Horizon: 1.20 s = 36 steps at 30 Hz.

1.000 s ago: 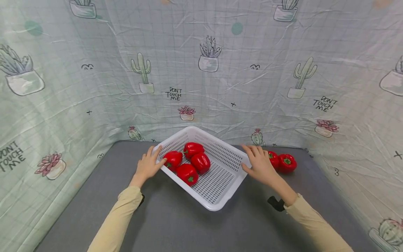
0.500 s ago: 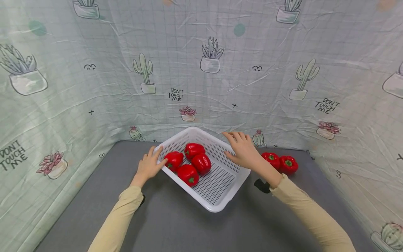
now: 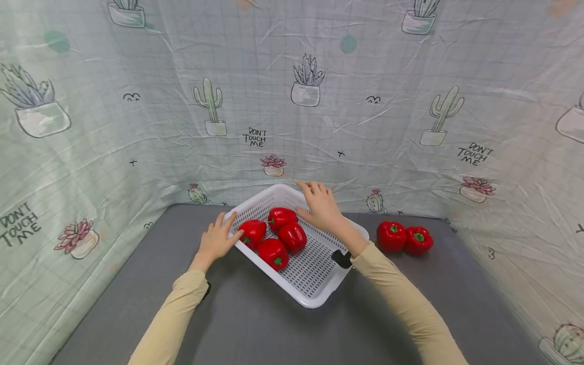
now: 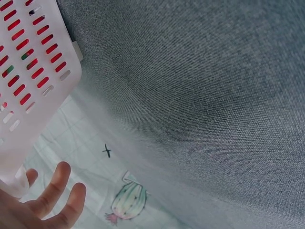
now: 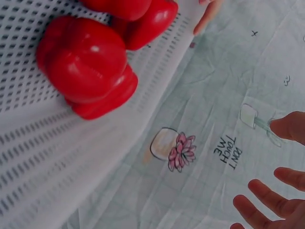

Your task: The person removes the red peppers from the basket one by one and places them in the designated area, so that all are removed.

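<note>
A white slotted plastic basket stands at an angle on the grey table, with several red bell peppers gathered in its left half. At its left corner my left hand holds the rim, thumb and index finger over the edge. In the left wrist view the other fingers hang outside the basket wall. My right hand is over the basket's back side with fingers spread and nothing in them. The right wrist view shows one pepper close up and these loose fingers apart from it.
Two more red bell peppers, a left one and a right one, sit side by side on the table right of the basket. A pale cactus-print cloth hangs behind and along both sides.
My right hand has moved left from the basket's right corner to over its back side, baring the two peppers on the table. The left hand and basket have stayed in place.
</note>
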{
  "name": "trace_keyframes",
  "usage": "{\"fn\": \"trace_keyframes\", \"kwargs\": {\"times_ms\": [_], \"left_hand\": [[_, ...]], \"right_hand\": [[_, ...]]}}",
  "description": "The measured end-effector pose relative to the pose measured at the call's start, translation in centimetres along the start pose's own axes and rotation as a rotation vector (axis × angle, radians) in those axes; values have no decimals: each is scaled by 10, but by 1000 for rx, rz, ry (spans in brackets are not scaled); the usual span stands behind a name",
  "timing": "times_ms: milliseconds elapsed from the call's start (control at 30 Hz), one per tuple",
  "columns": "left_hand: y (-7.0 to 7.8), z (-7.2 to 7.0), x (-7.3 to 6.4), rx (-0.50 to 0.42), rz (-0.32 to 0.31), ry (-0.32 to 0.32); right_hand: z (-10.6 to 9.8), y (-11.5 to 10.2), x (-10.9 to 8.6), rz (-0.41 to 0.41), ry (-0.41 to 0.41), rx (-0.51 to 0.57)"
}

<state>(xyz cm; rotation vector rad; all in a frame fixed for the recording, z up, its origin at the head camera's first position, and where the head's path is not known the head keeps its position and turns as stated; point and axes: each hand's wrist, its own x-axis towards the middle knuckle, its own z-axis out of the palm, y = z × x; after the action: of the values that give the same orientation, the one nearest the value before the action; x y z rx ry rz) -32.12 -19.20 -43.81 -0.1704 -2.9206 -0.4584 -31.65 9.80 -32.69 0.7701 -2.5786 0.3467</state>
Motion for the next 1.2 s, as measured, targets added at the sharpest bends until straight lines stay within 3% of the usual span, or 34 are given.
{"fn": "trace_keyframes", "kwargs": {"times_ms": [267,400,867,1200], "left_hand": [[0,1,0,3,2,0],[0,2,0,1,0,4],[1,0,0,-2,9,4],[0,-2,-1,-7,8,3]], "right_hand": [[29,-8,14,108,10,72],[45,-7,16,161,-12,51],[87,-7,16,181,-240,-93],[100,-9,13,177,-369,-138]]}}
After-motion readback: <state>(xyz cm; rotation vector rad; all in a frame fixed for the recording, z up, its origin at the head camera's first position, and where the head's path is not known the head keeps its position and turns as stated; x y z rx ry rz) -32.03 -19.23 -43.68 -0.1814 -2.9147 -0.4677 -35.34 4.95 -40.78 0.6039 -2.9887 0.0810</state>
